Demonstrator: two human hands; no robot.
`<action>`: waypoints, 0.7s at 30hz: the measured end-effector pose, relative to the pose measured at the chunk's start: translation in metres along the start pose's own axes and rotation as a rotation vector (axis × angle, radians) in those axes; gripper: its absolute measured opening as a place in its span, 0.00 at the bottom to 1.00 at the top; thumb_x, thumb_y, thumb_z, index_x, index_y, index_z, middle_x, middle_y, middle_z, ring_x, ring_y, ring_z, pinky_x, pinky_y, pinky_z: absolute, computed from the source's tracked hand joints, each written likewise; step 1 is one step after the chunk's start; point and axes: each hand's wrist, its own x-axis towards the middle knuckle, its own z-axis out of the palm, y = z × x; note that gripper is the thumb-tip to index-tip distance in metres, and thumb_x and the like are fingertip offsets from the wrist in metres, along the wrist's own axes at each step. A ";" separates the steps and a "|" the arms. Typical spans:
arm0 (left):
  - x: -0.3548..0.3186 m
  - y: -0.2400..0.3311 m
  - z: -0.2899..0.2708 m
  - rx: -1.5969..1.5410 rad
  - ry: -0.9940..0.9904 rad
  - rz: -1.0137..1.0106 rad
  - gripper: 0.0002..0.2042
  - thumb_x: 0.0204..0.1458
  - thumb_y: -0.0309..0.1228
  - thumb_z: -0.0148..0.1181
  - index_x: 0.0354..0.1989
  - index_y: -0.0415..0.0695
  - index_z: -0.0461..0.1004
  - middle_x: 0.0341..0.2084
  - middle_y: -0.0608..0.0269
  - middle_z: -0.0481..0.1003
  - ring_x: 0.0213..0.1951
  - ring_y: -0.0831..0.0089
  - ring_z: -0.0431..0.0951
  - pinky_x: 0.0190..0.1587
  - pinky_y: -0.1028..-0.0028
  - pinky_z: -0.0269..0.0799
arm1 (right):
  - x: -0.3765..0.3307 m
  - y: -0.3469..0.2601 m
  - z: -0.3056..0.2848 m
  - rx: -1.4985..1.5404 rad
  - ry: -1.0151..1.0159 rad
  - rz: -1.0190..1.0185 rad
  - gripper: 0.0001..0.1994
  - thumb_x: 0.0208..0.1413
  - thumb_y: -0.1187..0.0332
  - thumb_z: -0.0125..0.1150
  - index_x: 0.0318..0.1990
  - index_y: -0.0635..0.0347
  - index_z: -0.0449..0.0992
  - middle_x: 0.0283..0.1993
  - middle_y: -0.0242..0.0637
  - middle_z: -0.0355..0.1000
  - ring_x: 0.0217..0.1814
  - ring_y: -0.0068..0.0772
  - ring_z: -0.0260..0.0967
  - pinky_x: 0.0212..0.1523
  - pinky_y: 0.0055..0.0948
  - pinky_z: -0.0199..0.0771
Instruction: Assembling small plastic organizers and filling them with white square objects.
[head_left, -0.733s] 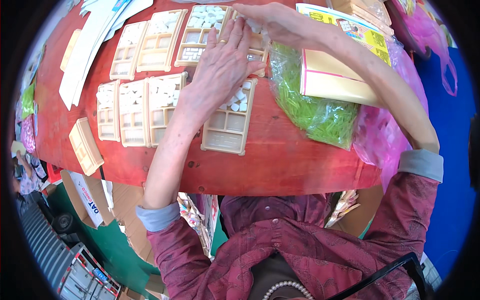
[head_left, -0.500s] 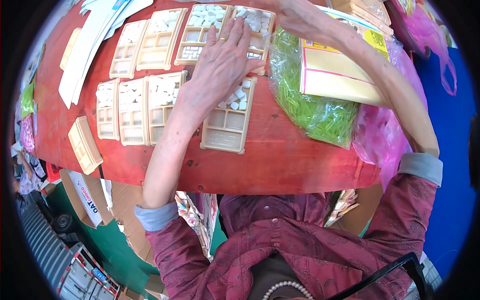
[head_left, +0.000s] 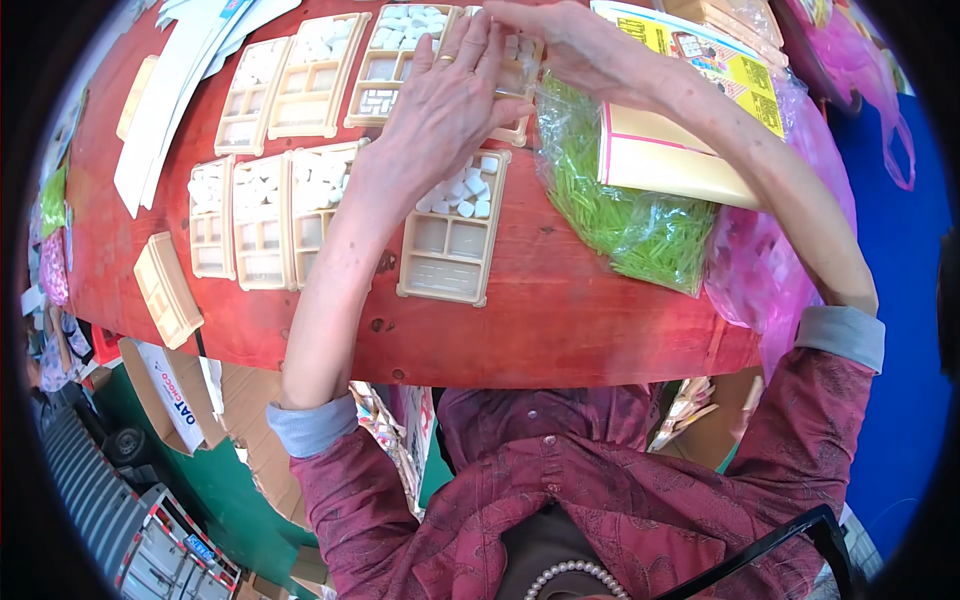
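My left hand (head_left: 440, 115) lies with its fingers stretched out over two cream compartment trays in the far row. Under it, one tray (head_left: 383, 70) holds small white block-like pieces at its far end. My right hand (head_left: 585, 45) reaches across from the right, its fingers extended so the tips meet those of my left hand. Beneath both hands is the row's rightmost tray (head_left: 515, 133), mostly hidden, with white pieces showing between them. Below my left wrist, another tray (head_left: 447, 272) has white pieces (head_left: 470, 192) heaped in its far compartment.
More filled trays (head_left: 265, 265) stand at the left, near a tilted cream tray (head_left: 168, 290). White sheets (head_left: 165, 125) are stacked beyond. On the right lie a bag of green strips (head_left: 640, 240), yellow printed card (head_left: 670, 170) and pink plastic bags (head_left: 770, 260) on the red table (head_left: 560, 340).
My right hand has come down and nearer, over the rightmost far tray. My left hand stays almost in place, its fingers shifted slightly toward the far side.
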 end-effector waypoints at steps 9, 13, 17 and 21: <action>-0.005 -0.007 0.020 0.162 0.023 0.020 0.37 0.58 0.48 0.48 0.67 0.32 0.47 0.67 0.44 0.50 0.69 0.53 0.48 0.67 0.49 0.47 | -0.007 -0.027 0.002 0.067 0.083 0.050 0.31 0.49 0.79 0.55 0.64 0.66 0.57 0.57 0.58 0.65 0.58 0.51 0.67 0.56 0.36 0.68; -0.012 -0.001 0.019 -0.023 0.116 0.056 0.35 0.59 0.47 0.48 0.65 0.30 0.50 0.65 0.41 0.53 0.68 0.51 0.50 0.66 0.49 0.49 | -0.018 -0.043 0.004 0.019 0.187 0.145 0.31 0.42 0.85 0.50 0.60 0.66 0.61 0.39 0.60 0.71 0.42 0.63 0.69 0.41 0.46 0.70; -0.014 -0.002 0.021 0.018 0.144 0.087 0.33 0.59 0.45 0.48 0.62 0.26 0.54 0.62 0.38 0.58 0.66 0.50 0.55 0.65 0.51 0.52 | -0.020 -0.044 0.005 0.029 0.116 0.152 0.30 0.42 0.85 0.51 0.59 0.65 0.61 0.33 0.58 0.71 0.38 0.61 0.69 0.35 0.47 0.69; -0.011 -0.003 0.023 0.047 0.156 0.106 0.33 0.59 0.46 0.48 0.60 0.25 0.57 0.60 0.39 0.60 0.65 0.50 0.57 0.64 0.52 0.54 | -0.022 -0.038 0.014 0.002 0.143 0.049 0.29 0.44 0.84 0.51 0.59 0.64 0.62 0.33 0.58 0.71 0.35 0.61 0.70 0.34 0.46 0.70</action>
